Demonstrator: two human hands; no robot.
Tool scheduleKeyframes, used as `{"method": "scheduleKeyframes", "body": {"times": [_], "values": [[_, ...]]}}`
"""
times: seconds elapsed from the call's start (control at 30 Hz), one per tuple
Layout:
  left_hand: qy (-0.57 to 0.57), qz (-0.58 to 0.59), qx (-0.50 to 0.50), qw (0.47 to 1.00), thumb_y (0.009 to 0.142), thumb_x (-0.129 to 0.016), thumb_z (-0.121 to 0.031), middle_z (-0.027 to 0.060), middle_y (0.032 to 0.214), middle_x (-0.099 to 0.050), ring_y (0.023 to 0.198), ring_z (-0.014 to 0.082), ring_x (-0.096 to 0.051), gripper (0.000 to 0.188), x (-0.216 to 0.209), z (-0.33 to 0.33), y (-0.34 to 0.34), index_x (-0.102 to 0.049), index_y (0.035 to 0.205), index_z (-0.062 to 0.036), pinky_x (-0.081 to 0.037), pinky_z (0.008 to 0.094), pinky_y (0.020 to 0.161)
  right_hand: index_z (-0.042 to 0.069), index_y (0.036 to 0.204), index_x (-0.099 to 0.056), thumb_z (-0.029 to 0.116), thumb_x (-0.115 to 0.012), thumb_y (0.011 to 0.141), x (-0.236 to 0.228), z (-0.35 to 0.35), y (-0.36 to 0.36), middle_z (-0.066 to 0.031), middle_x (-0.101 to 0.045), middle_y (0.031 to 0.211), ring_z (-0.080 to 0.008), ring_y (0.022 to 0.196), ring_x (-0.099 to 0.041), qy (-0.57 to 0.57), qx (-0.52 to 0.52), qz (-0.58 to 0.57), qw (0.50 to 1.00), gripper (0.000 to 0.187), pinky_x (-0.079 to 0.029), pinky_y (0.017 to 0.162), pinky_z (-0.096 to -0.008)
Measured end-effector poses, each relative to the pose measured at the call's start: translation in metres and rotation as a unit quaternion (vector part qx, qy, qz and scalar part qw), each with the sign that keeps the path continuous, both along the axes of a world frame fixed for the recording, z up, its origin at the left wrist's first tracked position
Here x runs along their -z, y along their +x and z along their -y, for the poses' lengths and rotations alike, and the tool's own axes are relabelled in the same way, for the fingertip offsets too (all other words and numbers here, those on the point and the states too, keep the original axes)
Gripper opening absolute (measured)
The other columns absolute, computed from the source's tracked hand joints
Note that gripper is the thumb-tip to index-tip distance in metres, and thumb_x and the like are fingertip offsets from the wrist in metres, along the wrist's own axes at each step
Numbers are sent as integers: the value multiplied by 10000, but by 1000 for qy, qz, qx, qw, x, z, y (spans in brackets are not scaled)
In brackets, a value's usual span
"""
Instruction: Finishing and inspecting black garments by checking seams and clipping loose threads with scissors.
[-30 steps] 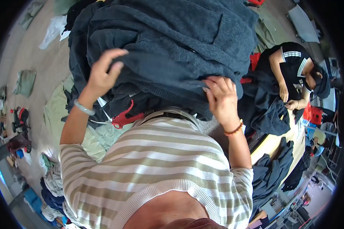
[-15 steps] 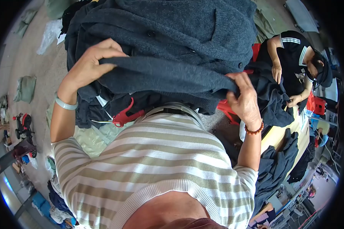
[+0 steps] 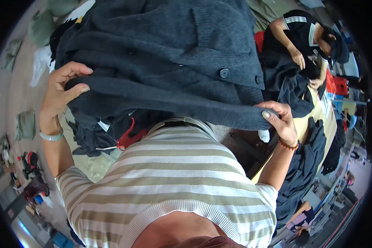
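Observation:
A dark grey knit cardigan with dark buttons is spread in front of me. One sleeve stretches across its near side between my hands. My left hand grips the sleeve's left end, thumb below and fingers above the cloth. At the ribbed right end, my right hand pinches the sleeve between thumb and fingers. Close to my waist lies a red air gun with a thin metal nozzle, partly covered by dark cloth. A white tag shows beside it.
At the right, another person handles a dark garment on a pale tabletop. More dark clothing hangs over that table's near side. Green sacks and clear plastic lie on the floor to the left.
My hands have moved farther apart, drawing the sleeve out longer and straighter. My left hand went left, my right hand right and down. The whole view has shifted slightly.

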State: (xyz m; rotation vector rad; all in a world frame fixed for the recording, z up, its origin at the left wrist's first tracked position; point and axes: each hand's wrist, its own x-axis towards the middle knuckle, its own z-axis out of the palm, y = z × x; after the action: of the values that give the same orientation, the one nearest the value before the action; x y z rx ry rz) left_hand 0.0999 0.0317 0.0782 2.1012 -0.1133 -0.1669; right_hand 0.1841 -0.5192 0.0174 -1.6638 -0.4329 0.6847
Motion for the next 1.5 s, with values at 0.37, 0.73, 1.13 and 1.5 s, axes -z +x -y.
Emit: {"method": "scheduleKeyframes", "body": {"times": [0.37, 0.73, 1.13, 1.5], "values": [[278, 200, -38, 939, 820, -789, -100, 65, 1090, -605, 751, 142, -540, 389, 59, 37, 59, -659, 1184, -54, -476, 233, 684, -11, 1085, -710, 191, -650, 997, 148, -25, 34, 59, -658, 906, -32, 851, -557, 38, 296, -31, 954, 228, -443, 787, -201], [398, 298, -38, 867, 816, -799, -236, 78, 1357, -503, 933, 309, -672, 501, 84, 40, 85, -626, 1287, -232, -569, 395, 772, 54, 1096, -717, 341, -699, 955, 142, -40, 69, 42, -676, 859, -60, 712, -572, 70, 348, -93, 930, 320, -450, 682, -207], [57, 220, -85, 970, 973, -618, -115, -18, 898, -618, 731, 86, -572, 101, 73, -1, 93, -632, 1045, -46, -471, 231, 720, 12, 1156, -677, 292, -599, 1007, -7, -9, 132, -70, -714, 1078, -168, 960, -685, 217, 306, 149, 915, 326, -544, 873, -315], [18, 191, -157, 969, 939, -715, -217, -21, 915, -662, 845, 51, -607, 228, 71, -24, 125, -677, 1053, -23, -492, 232, 774, -22, 907, -725, 367, -701, 931, 19, -66, 295, -183, -698, 739, -201, 698, -627, -301, 214, 453, 811, 390, -517, 717, -357]]}}
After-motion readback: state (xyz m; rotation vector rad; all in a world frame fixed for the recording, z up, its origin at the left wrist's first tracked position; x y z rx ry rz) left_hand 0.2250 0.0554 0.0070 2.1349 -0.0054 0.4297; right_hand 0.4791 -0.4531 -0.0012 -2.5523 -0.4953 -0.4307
